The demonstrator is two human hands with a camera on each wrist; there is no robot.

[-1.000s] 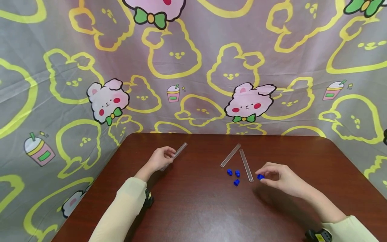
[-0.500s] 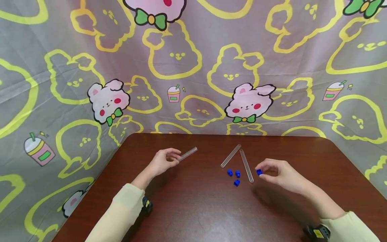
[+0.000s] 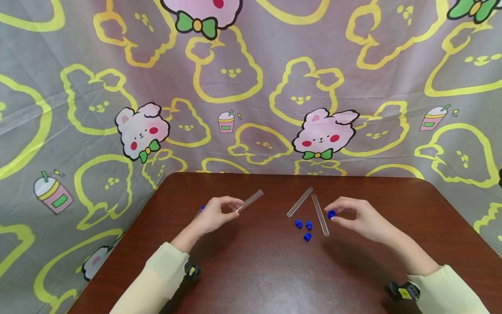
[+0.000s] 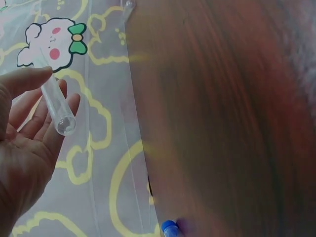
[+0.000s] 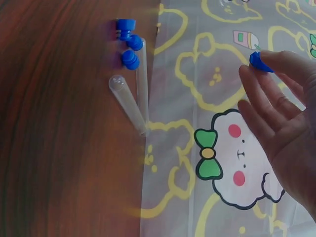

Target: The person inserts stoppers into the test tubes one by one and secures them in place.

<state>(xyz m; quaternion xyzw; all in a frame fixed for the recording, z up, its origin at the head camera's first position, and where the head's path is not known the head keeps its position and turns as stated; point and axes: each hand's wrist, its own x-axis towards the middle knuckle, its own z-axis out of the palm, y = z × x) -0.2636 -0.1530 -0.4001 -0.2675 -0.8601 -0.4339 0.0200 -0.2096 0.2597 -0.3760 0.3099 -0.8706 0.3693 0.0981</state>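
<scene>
My left hand (image 3: 215,214) pinches a clear test tube (image 4: 58,103) between thumb and fingers, tilted above the table. In the left wrist view its rounded end points toward the camera. My right hand (image 3: 362,216) holds a blue stopper (image 5: 258,62) between thumb and fingertips, raised over the table. Two more clear tubes, a left one (image 3: 300,202) and a right one (image 3: 320,216), lie on the table between the hands. Beside them are three loose blue stoppers (image 3: 307,237). Behind my left hand lies a tube with a blue cap (image 4: 170,227), mostly hidden in the head view.
The brown wooden table (image 3: 259,270) has rounded far corners. A grey patterned curtain (image 3: 251,152) hangs along its back and sides. Dark wrist cameras sit at both sleeves.
My left hand lifts its tube off the table and moves right, uncovering the blue-capped tube behind it. My right hand raises its stopper and shifts slightly left.
</scene>
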